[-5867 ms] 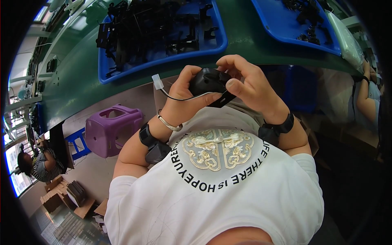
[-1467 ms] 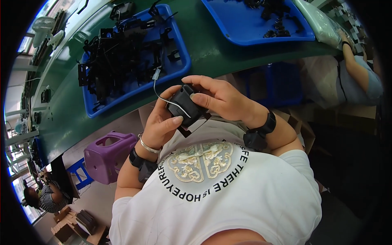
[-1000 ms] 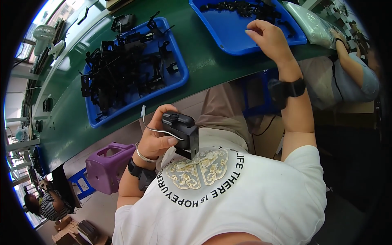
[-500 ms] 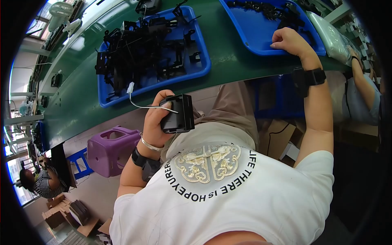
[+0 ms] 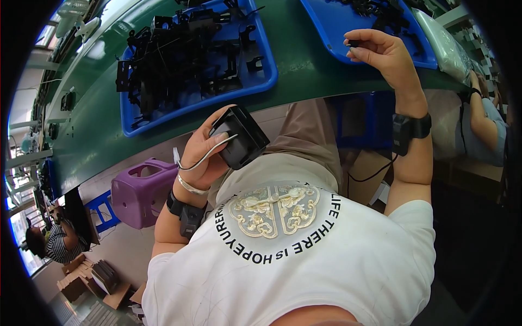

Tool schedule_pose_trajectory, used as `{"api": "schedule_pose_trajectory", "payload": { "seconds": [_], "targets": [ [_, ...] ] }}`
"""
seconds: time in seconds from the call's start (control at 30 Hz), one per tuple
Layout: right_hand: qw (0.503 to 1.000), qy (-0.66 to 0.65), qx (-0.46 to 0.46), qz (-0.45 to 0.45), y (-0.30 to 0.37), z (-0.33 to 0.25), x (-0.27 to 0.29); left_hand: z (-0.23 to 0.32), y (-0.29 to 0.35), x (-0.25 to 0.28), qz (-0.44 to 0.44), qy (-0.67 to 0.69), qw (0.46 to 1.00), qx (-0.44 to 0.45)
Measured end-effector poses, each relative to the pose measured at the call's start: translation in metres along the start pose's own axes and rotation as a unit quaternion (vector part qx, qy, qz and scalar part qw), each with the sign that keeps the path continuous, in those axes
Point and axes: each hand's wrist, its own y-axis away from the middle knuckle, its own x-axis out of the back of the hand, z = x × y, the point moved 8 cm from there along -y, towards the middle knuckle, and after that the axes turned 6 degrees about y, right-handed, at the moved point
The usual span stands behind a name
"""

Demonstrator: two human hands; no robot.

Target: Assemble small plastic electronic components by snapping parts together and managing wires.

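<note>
Case (image 5: 247, 142) with wire (image 5: 210, 154), grasped in left hand (image 5: 202, 153); small black piece (image 5: 354, 43), unfitted, pinched by right hand (image 5: 385, 56) near right tray (image 5: 326, 24).

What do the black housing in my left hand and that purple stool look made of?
Black housing, in your left hand: probably plastic, satin, judging by its soft highlights, though painted metal is possible. Purple stool: likely moulded plastic, smooth with slight sheen, given its even colour and rounded cut-out.

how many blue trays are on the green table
2: one tray beyond the left hand, another tray by the right hand. Any stacked beneath would be hidden.
</note>
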Motion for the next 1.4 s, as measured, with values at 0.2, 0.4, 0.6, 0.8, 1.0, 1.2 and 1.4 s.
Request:
{"api": "schedule_pose_trajectory", "payload": {
  "seconds": [0.2, 0.4, 0.6, 0.8, 1.0, 1.2, 1.4],
  "targets": [
    [0.984, -0.143, 0.078, -0.065, 0.044, -0.048, -0.098, -0.006, 0.0, -0.013, -0.021, 0.047, 0.998, 0.037],
    [0.972, 0.0, 0.236, -0.007, 0.051, -0.075, -0.138, -0.01, -0.004, -0.012, 0.042, 0.087, 0.995, 0.004],
    [0.973, 0.02, 0.226, 0.032, 0.046, -0.068, -0.146, -0.012, -0.004, 0.001, 0.112, 0.078, 0.99, -0.045],
    [0.978, 0.019, 0.203, 0.038, 0.046, -0.065, -0.144, -0.017, -0.004, 0.002, 0.055, 0.019, 0.998, 0.002],
    [0.975, 0.039, 0.216, 0.03, 0.047, -0.066, -0.142, -0.012, 0.0, 0.001, 0.049, -0.09, 0.995, 0.005],
    [0.963, 0.095, 0.245, 0.056, 0.049, -0.068, -0.143, -0.009, -0.002, -0.004, 0.023, -0.161, 0.985, -0.052],
    [0.982, 0.089, 0.164, 0.009, 0.045, -0.049, -0.149, -0.008, -0.003, -0.011, -0.004, -0.219, 0.972, -0.089]
  ]
}}
